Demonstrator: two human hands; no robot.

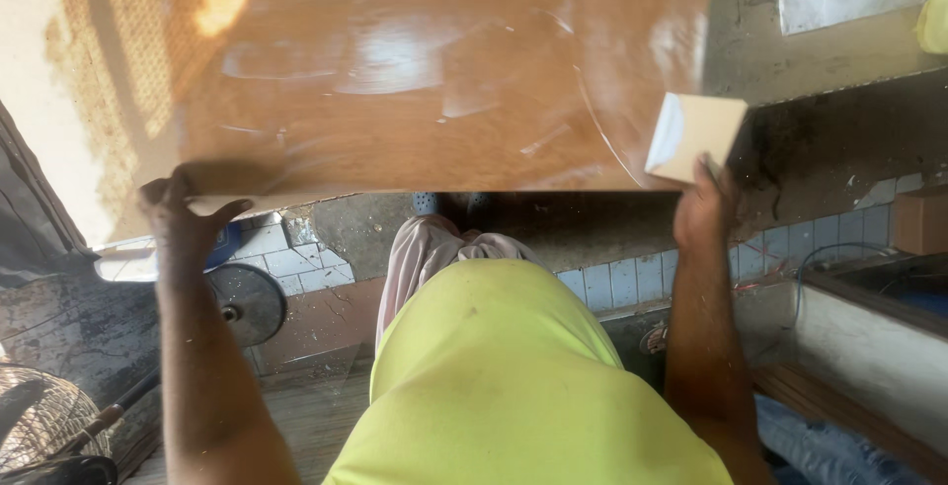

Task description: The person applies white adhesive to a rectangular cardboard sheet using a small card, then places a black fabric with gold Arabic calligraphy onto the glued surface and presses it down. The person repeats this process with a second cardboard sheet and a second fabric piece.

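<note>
Brown board [434,70]: top and left portions cut off by the frame; glare washes out its upper left corner; left hand [183,218]: blurred, fingertips hidden under the board's near edge; right hand [703,210]: palm hidden behind its back, grip on the tan block [694,134] unclear; fan [39,426]: cropped at lower left.

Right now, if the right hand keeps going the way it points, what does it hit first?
The right hand points up and away; first in line is the small tan block it already touches, lying on the brown board.
</note>
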